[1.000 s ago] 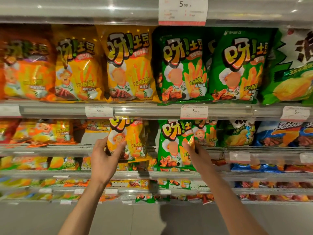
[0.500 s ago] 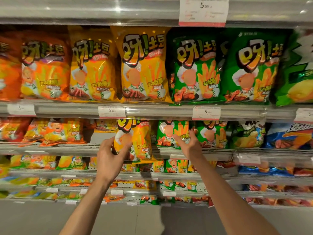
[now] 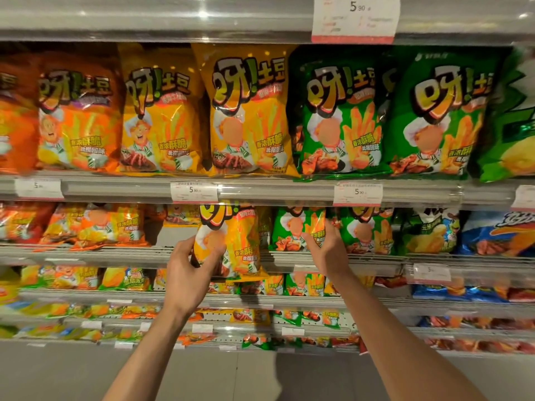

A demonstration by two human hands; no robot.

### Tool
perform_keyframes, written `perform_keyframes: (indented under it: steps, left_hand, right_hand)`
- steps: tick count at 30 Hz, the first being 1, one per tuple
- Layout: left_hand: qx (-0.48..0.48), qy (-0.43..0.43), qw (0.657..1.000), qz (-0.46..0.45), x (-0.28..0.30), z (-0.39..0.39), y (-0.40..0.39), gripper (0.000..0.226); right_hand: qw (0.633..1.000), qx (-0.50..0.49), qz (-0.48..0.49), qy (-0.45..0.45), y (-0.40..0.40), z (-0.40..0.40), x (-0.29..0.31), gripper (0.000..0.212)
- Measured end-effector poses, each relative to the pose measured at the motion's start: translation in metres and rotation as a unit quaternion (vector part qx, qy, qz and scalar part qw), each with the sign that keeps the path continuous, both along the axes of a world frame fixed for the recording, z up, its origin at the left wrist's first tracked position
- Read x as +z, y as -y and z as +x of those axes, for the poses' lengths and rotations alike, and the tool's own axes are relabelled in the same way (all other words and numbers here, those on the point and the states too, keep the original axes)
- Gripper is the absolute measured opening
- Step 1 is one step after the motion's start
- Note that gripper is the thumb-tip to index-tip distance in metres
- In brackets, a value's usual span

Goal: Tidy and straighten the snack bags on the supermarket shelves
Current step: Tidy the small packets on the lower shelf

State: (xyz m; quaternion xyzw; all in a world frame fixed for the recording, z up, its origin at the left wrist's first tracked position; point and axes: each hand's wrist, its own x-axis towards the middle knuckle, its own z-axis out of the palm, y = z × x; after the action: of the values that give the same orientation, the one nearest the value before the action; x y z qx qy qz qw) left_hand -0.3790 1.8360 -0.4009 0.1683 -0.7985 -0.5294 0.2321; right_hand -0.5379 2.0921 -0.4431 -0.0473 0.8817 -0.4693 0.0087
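My left hand (image 3: 188,274) grips the lower left side of a yellow snack bag (image 3: 234,241), thumb across its front; the bag stands out past the front rail of the second shelf (image 3: 115,253). To its right, my right hand (image 3: 330,250) lies with straight fingers against the front of a green snack bag (image 3: 292,230) standing on the same shelf. Another green bag (image 3: 366,231) stands just right of that hand. The shelf above holds upright rows of orange bags (image 3: 78,117), yellow bags (image 3: 249,111) and green bags (image 3: 338,111).
A gap (image 3: 173,235) on the second shelf lies left of the yellow bag, with orange bags (image 3: 95,227) lying tilted further left. A blue bag (image 3: 498,233) stands far right. Price tags (image 3: 194,192) hang on the rails. Lower shelves hold small packets above a grey floor (image 3: 260,377).
The green bag, held out below the shelf rail a second ago, now stands back on the second shelf with my right hand against it. My left hand kept hold of the yellow bag.
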Motion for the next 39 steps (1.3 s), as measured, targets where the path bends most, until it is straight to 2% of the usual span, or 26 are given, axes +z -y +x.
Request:
perform_keyframes:
  steps: [6, 11, 17, 20, 24, 28, 30, 34, 39]
  left_hand:
    - [0.007, -0.005, 1.000, 0.025, -0.003, 0.006, 0.004, 0.020]
    - [0.014, 0.002, 1.000, 0.018, -0.009, 0.012, 0.022, 0.021]
    - [0.047, -0.016, 0.999, -0.015, -0.012, 0.016, 0.051, 0.020]
    - [0.050, -0.007, 0.998, -0.024, -0.016, 0.012, 0.075, 0.023]
    - [0.055, 0.003, 0.998, -0.035, -0.016, 0.005, 0.098, 0.022]
    - [0.038, 0.013, 0.997, -0.060, -0.015, -0.005, 0.112, 0.022]
    - [0.027, -0.008, 0.997, -0.068, -0.013, -0.011, 0.115, 0.018]
    - [0.029, -0.010, 0.998, -0.046, -0.012, -0.026, 0.121, 0.023]
    - [0.069, 0.000, 0.995, -0.068, -0.013, -0.043, 0.130, 0.027]
  right_hand:
    - [0.997, 0.013, 0.072, -0.012, -0.005, 0.013, 0.001, 0.075]
    - [0.981, -0.034, 0.096, -0.168, 0.001, 0.049, -0.003, 0.045]
    - [0.980, 0.037, 0.116, -0.156, 0.041, 0.063, -0.003, 0.030]
    - [0.975, 0.088, 0.131, -0.158, 0.068, 0.066, 0.001, 0.037]
    - [0.963, 0.098, 0.177, -0.178, 0.104, 0.063, 0.008, 0.052]
    - [0.933, 0.137, 0.254, -0.214, 0.129, 0.060, 0.005, 0.071]
    - [0.922, 0.153, 0.281, -0.217, 0.132, 0.058, 0.000, 0.078]
    - [0.938, 0.164, 0.251, -0.177, 0.129, 0.051, -0.006, 0.089]
    - [0.929, 0.173, 0.277, -0.173, 0.124, 0.046, -0.006, 0.088]
